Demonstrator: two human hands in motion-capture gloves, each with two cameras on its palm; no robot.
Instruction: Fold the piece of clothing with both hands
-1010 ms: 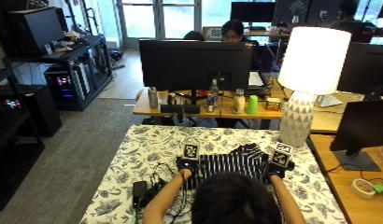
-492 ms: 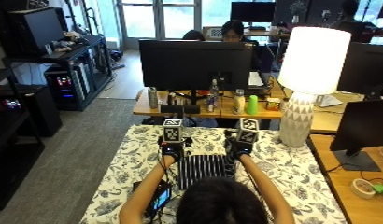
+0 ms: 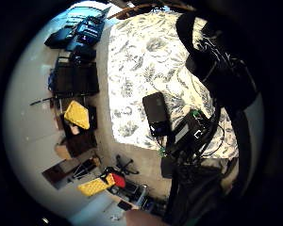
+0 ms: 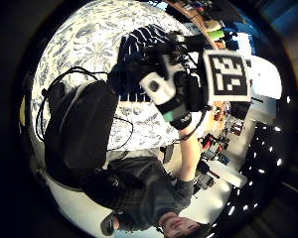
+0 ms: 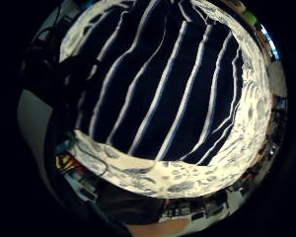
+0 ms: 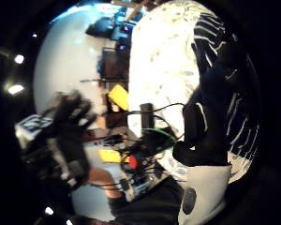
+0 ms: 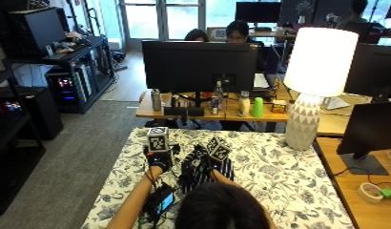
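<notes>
A dark garment with thin white stripes [image 7: 226,168] lies folded in a narrow bundle on the floral table [image 7: 278,167], just in front of the person. My right hand [image 7: 203,164] rests on top of the bundle, and its palm view is filled with the striped cloth [image 5: 163,84]. Its thumb lies against the cloth [image 6: 239,122]. My left hand [image 7: 160,161] hovers beside the garment's left edge, off the cloth and holding nothing. The left thumb side view looks across at the right hand [image 4: 174,94] over the garment [image 4: 139,42]. The left hand [image 6: 68,126] shows blurred, fingers loosely spread.
A black phone-like device [image 7: 162,202] with cables lies on the table near the left front edge, also in the left palm view [image 3: 156,113]. A tall white lamp [image 7: 316,81] stands at the far right. A desk with a monitor [image 7: 199,67] sits beyond the table.
Both hands have come back from the garment's far side toward the person and to the left. The left hand has left the cloth. The garment looks narrower.
</notes>
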